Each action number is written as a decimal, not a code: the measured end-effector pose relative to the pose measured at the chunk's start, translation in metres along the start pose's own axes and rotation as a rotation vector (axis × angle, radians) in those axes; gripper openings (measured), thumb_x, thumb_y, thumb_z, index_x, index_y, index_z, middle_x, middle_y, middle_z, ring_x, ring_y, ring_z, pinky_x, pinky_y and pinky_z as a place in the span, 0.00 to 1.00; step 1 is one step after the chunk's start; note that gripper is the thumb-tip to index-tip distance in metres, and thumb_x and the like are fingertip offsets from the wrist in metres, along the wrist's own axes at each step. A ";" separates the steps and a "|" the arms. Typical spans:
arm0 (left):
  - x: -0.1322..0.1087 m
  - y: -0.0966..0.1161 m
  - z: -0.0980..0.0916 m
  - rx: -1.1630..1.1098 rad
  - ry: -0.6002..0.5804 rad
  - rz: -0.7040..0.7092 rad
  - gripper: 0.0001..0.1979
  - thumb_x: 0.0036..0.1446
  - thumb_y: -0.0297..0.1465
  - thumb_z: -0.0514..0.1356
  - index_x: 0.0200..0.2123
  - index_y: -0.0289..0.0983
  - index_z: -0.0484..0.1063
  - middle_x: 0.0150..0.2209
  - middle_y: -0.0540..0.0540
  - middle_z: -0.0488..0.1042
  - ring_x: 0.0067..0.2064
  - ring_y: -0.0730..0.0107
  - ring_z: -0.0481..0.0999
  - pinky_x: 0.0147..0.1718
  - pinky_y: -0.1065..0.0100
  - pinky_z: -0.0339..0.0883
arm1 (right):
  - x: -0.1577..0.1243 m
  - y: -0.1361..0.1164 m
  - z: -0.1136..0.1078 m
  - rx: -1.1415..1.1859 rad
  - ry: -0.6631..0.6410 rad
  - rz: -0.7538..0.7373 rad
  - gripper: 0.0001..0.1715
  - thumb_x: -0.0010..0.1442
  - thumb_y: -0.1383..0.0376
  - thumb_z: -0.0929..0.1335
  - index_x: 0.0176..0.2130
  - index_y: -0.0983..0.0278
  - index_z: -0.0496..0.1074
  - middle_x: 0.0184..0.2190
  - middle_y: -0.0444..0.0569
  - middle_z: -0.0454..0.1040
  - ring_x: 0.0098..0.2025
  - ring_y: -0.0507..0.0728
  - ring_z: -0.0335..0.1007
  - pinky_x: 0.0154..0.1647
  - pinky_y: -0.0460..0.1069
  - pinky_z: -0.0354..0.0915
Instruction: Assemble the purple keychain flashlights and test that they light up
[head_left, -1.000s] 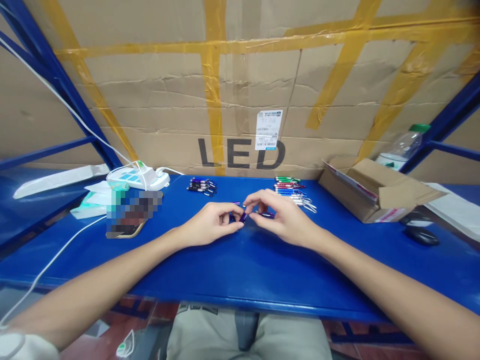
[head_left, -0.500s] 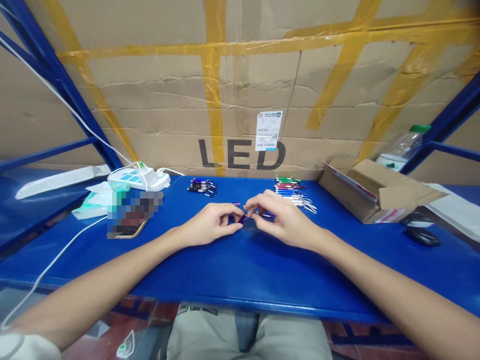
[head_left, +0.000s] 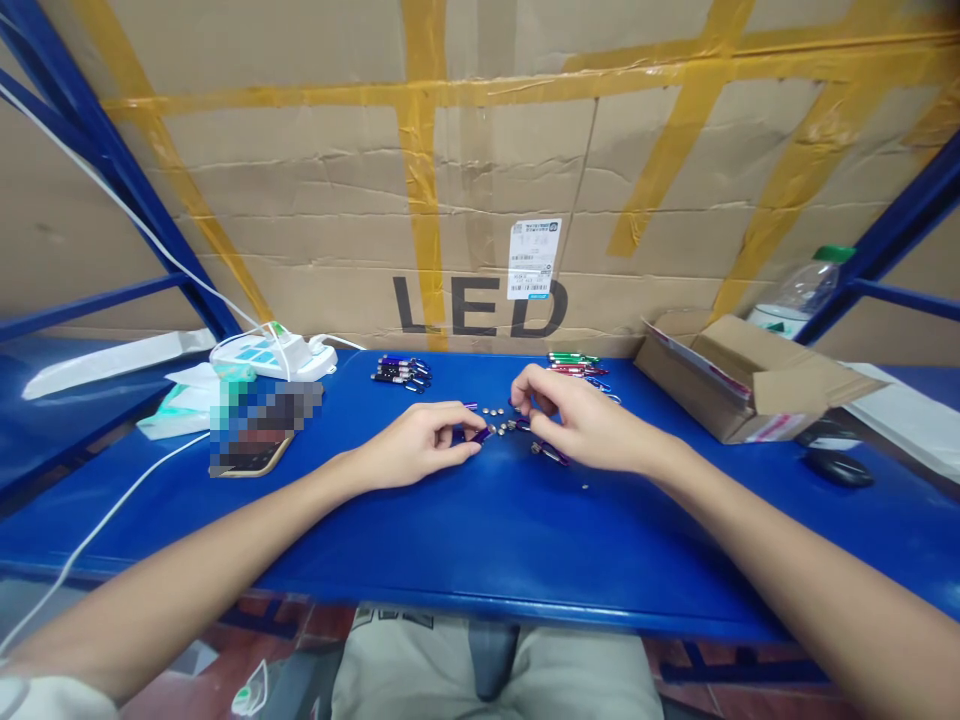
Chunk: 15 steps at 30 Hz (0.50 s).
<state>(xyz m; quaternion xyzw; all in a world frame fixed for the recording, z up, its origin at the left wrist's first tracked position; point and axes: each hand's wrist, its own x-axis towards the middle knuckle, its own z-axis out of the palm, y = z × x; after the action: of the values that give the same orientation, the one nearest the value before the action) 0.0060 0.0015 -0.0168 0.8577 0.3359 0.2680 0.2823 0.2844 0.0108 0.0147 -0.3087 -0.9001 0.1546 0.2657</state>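
Beside the left hand [head_left: 424, 442], discs [head_left: 493, 412] lie grouped, presumably for easy reach. That hand pinches a tube [head_left: 480, 436], end toward the discs, apparently for access. Apart from it, the right hand [head_left: 574, 418] curls; whether it holds anything cannot be told. Nearside of both, room extends to the edge of the table [head_left: 472, 550].

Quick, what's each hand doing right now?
Left hand: closed, holding a small purple tube.
Right hand: partly curled; whether it holds anything cannot be told.
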 end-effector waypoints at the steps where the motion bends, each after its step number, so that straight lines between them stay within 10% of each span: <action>1: 0.000 0.000 0.000 0.000 0.003 -0.002 0.13 0.69 0.37 0.65 0.51 0.36 0.81 0.39 0.48 0.77 0.29 0.77 0.68 0.32 0.72 0.65 | 0.000 0.003 -0.003 -0.019 -0.069 0.023 0.11 0.63 0.75 0.64 0.43 0.61 0.68 0.39 0.47 0.75 0.38 0.56 0.69 0.40 0.50 0.62; 7: 0.000 0.002 0.000 0.006 0.023 0.008 0.12 0.69 0.35 0.64 0.52 0.37 0.81 0.41 0.47 0.78 0.30 0.76 0.69 0.33 0.71 0.66 | -0.001 0.015 -0.001 -0.083 -0.354 0.072 0.10 0.57 0.74 0.69 0.38 0.60 0.67 0.36 0.45 0.75 0.35 0.56 0.67 0.37 0.49 0.60; 15: 0.000 0.000 -0.001 0.035 0.017 0.041 0.12 0.69 0.34 0.64 0.52 0.37 0.80 0.40 0.48 0.78 0.30 0.76 0.69 0.35 0.71 0.67 | -0.001 0.014 0.002 0.012 -0.290 0.034 0.08 0.60 0.73 0.69 0.39 0.61 0.71 0.36 0.45 0.75 0.36 0.56 0.68 0.38 0.49 0.61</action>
<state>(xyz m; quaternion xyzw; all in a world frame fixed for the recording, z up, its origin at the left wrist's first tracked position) 0.0058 0.0014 -0.0163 0.8671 0.3252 0.2749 0.2586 0.2908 0.0210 0.0066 -0.2967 -0.9228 0.2075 0.1319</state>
